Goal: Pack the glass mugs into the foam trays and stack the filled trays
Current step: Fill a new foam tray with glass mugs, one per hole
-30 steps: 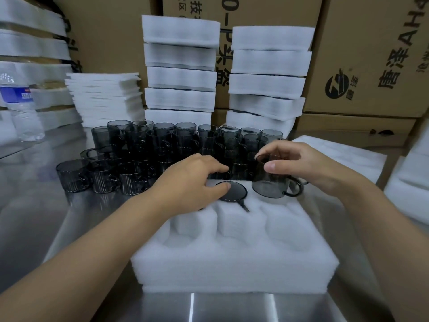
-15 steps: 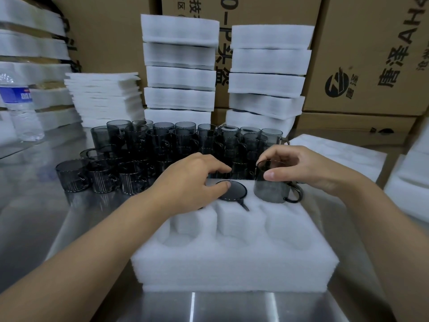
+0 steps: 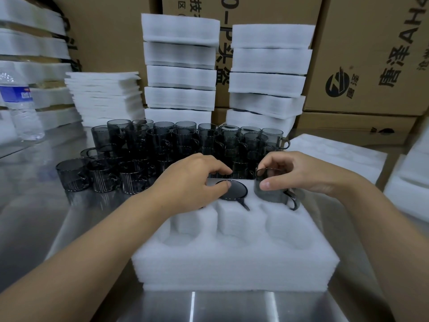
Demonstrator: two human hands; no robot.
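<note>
Head view: hands at the foam tray (image 3: pixel 232 259).
Right grip (image 3: pixel 301 173) is clamped on a glass mug (image 3: pixel 271 194) at the far right pocket; left grip (image 3: pixel 190 182) is curled, on what I cannot tell.

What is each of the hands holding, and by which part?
The right hand pinches a glass mug by its rim, thumb on the wall. The left hand lies over the foam tray; whether it grips anything cannot be told.
</note>
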